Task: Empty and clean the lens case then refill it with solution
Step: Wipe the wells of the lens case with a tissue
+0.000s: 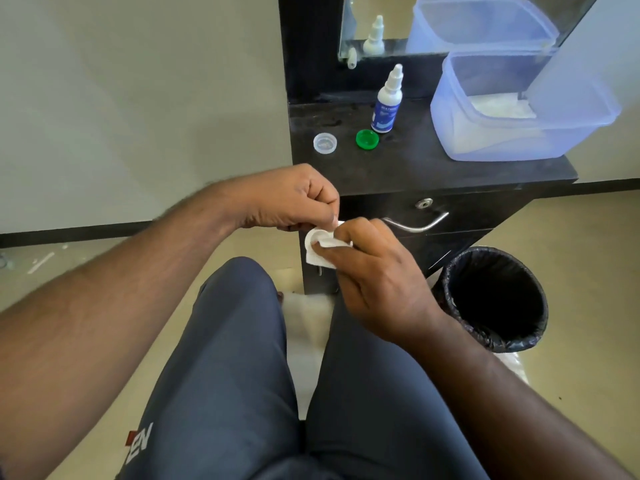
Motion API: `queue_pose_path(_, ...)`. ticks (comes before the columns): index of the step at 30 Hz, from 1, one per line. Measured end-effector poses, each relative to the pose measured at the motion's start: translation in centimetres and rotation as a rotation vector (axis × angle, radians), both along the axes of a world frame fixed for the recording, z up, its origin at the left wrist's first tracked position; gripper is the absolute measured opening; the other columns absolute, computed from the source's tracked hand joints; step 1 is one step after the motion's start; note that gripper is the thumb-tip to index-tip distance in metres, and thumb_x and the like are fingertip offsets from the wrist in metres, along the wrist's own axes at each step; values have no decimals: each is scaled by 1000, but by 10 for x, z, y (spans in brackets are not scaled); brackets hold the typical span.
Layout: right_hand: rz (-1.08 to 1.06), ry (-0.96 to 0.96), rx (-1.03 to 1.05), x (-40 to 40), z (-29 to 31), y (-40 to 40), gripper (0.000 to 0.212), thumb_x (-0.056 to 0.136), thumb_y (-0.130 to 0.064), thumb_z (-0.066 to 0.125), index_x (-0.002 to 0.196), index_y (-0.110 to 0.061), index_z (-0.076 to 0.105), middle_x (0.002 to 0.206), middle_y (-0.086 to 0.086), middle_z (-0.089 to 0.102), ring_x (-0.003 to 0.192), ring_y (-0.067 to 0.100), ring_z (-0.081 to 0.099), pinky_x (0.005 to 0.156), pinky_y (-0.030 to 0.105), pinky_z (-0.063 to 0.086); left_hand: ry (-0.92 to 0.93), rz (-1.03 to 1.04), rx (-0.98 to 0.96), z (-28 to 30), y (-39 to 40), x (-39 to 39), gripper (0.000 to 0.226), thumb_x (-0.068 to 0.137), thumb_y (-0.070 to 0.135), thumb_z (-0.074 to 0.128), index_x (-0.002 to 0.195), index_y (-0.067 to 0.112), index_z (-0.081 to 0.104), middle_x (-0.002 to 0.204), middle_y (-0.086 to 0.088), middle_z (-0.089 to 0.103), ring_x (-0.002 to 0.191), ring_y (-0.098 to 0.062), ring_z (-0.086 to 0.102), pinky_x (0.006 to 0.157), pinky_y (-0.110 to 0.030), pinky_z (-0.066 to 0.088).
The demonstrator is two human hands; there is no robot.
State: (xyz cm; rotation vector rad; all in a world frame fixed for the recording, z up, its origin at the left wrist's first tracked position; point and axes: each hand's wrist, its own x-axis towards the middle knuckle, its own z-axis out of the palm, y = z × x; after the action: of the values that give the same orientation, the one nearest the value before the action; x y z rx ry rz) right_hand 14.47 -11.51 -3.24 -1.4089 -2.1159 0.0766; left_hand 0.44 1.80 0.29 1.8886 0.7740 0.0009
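My left hand (287, 199) pinches a small white lens case (318, 235) in front of the cabinet drawer. My right hand (374, 268) presses a white tissue (320, 258) against the case from the right; the case is mostly hidden by fingers and tissue. On the black cabinet top (415, 168) lie a clear cap (325, 143) and a green cap (367, 138), both loose. A white solution bottle (387, 102) with a blue label stands upright just behind the green cap, closed.
A translucent blue tub (519, 109) holding white tissues sits at the right of the cabinet top, below a mirror (381, 22). A black-lined waste bin (495, 299) stands on the floor to the right of my knees. The drawer handle (419, 223) is just behind my hands.
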Motion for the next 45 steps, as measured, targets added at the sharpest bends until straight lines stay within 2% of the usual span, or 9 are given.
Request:
queue_pose_path(3,-66,17,1,-4,1,1,28,86,-4,51,106,-4,70,85,13,58,69,27,50,55,39,44,-50,55,-6,-4,-2,-4,18,85,4,60,68,4,65,55,-12,42,48,-18,32,45,-23,25)
queue_pose_path(6,-9,45,-44,-10,1,-1,33,82,3,55,111,-2,67,86,13,56,70,28,51,58,38,45,-110,99,-15,-5,-4,-7,17,82,9,62,66,8,65,53,-11,42,47,-16,32,43,-20,25)
queue_pose_path(10,-33,20,-39,-2,4,2,31,85,-7,48,108,-7,70,83,12,56,69,29,50,56,40,45,-167,144,-24,-10,-7,-10,18,81,13,62,63,11,63,53,-9,40,47,-15,32,44,-21,25)
queue_pose_path(14,45,9,-49,-6,5,-2,32,82,2,51,108,-3,69,84,14,57,67,28,49,55,41,44,-231,197,-106,-19,-15,-8,19,78,15,57,60,17,60,56,-9,41,51,-19,31,47,-25,24)
queue_pose_path(23,85,-105,9,4,6,-6,31,91,-6,43,106,-4,70,89,14,60,67,29,48,57,43,42,-343,318,-208,-29,-37,-12,22,81,15,50,59,17,53,52,2,41,49,-11,33,46,-21,26)
queue_pose_path(29,-77,-24,-2,-10,6,-15,32,86,-5,45,106,-5,69,86,12,57,68,27,48,55,42,44,-498,513,-167,-36,-50,-14,23,82,15,49,60,15,53,50,7,42,46,-6,37,45,-18,31)
queue_pose_path(35,-96,-52,-17,-8,3,-9,38,81,0,58,116,-11,66,91,12,57,70,28,49,56,41,44,-510,572,-133,-39,-54,-16,29,84,18,50,56,22,54,51,7,43,48,-9,37,47,-20,31)
queue_pose_path(41,-1,10,-22,-9,7,-12,38,82,-2,44,107,-11,71,87,12,58,69,29,48,56,39,44,-476,524,-141,-37,-58,-17,33,88,10,49,56,20,53,51,7,43,48,-7,39,45,-18,33)
queue_pose_path(45,-154,-93,-1,-7,6,-11,30,83,-7,54,105,-19,71,89,9,58,70,29,50,59,41,41,-480,582,-152,-38,-56,-17,29,83,15,50,54,20,50,51,3,36,48,-13,30,46,-23,25)
